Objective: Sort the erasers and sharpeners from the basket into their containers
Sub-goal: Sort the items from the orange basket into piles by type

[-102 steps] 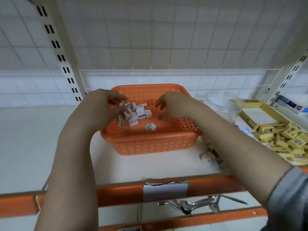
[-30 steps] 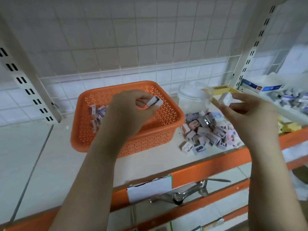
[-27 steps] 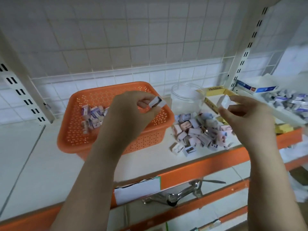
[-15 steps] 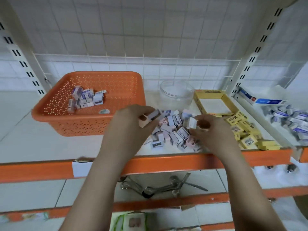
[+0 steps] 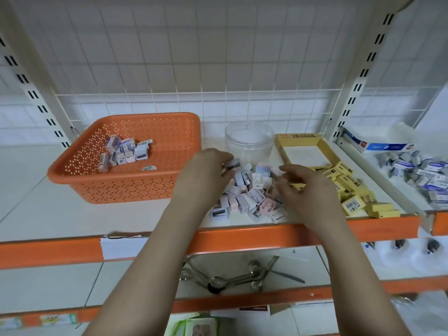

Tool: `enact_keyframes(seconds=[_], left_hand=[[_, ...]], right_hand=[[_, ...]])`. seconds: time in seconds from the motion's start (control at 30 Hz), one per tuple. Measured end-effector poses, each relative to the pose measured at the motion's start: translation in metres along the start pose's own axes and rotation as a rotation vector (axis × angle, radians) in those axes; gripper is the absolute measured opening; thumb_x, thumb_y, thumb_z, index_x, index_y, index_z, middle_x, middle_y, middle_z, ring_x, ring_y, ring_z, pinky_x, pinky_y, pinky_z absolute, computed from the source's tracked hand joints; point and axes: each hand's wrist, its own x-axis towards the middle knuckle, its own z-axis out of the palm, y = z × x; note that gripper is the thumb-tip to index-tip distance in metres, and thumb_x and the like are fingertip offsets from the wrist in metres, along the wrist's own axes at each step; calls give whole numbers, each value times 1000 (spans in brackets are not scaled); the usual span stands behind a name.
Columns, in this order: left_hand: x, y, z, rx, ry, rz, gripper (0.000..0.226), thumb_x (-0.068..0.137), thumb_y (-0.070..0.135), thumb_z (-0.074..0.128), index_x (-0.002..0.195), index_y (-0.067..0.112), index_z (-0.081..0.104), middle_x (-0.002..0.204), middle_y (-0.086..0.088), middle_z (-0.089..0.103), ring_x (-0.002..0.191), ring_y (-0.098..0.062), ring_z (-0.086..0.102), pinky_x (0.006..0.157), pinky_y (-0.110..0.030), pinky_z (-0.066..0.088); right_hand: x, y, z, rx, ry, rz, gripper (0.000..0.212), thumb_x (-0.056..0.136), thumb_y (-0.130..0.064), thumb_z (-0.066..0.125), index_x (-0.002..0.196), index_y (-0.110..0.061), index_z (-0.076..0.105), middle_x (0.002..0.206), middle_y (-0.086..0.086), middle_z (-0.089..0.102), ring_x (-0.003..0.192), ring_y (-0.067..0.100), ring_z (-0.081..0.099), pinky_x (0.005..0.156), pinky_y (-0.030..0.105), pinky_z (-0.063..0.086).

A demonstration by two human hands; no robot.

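An orange perforated basket (image 5: 126, 187) stands at the left of the shelf, with several small boxed pieces (image 5: 123, 151) in its far left corner. To its right a heap of pastel sharpeners (image 5: 249, 197) lies loose on the shelf. My left hand (image 5: 206, 178) hovers over the heap's left side and pinches one small sharpener (image 5: 233, 164) at its fingertips. My right hand (image 5: 308, 190) hangs over the heap's right side, fingers loosely spread, and I see nothing held in it. Behind the heap are a clear round jar (image 5: 249, 139) and an open yellow box (image 5: 303, 149).
Yellow erasers (image 5: 356, 192) lie scattered right of the heap, up to the orange shelf edge (image 5: 242, 236). A white upright (image 5: 358, 76) parts this bay from the neighbouring one, which holds blue-white packets (image 5: 417, 173). Metal tools (image 5: 240, 280) lie on the shelf below.
Both hands came from the basket to the heap on the right, each pinching a small piece. My right hand's white piece is no longer between its fingers. My left hand still holds its piece.
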Motion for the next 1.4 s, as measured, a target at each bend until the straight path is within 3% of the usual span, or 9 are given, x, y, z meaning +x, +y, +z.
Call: enact_keyframes(seconds=[0.13,0.23,0.33,0.43,0.73,0.97,1.1,1.27,1.4], left_hand=[[16,3,19,95,-161,23,30,91,22,56,120,17,62,116,-4,62,104,-20,58,87,-30,47],[17,2,27,116,-198,-17,31,92,18,54,122,15,61,116,-7,63,105,-21,57,87,-29,44],[14,4,21,77,-170,-49,33,92,13,54,124,17,59,118,-7,62,105,-20,58,85,-26,43],[7,3,3,-28,-57,-49,34,91,14,58,124,21,59,120,-1,61,101,-13,58,86,-24,44],[2,-76,-63,-158,171,-70,31,84,15,66,114,24,66,105,5,67,88,-5,56,81,-21,41],[14,-171,-104,-74,1,-100,29,87,23,64,115,26,65,90,13,63,80,-2,55,73,-19,35],[23,-203,-120,-26,-74,-54,28,87,23,64,114,28,65,84,14,60,72,5,49,63,-10,33],[25,-223,-127,9,-126,-41,32,88,24,62,120,29,62,108,5,67,85,-2,49,78,-18,34],[19,-232,-128,-6,-101,-35,31,90,27,60,120,32,61,117,9,64,90,1,44,79,-18,33]], right_hand=[[-2,9,-11,28,49,26,30,86,-16,66,116,-18,66,96,-6,66,91,6,59,74,9,34],[-4,14,-15,23,52,25,31,84,-17,68,116,-18,66,95,-6,65,88,6,58,76,11,36],[-4,14,-15,27,38,25,33,84,-17,69,116,-17,66,93,-8,64,88,6,58,79,15,39],[1,8,-12,28,23,15,34,83,-20,70,117,-19,66,89,-12,62,86,5,58,70,4,38],[17,-45,20,47,54,-53,34,83,-24,69,117,-26,64,97,-13,64,86,-1,57,68,1,39],[40,-119,85,47,41,-152,33,84,-22,68,117,-25,64,103,-12,66,90,-2,57,75,3,40],[89,-164,132,-95,-187,-275,37,83,-22,69,119,-20,63,109,-2,66,100,11,60,89,21,44],[146,-195,188,-452,-554,-445,24,82,-20,67,105,-16,67,107,1,67,100,18,61,82,24,44],[162,-201,218,-573,-748,-489,39,83,-23,70,120,-14,64,114,3,66,101,16,59,80,21,41]])
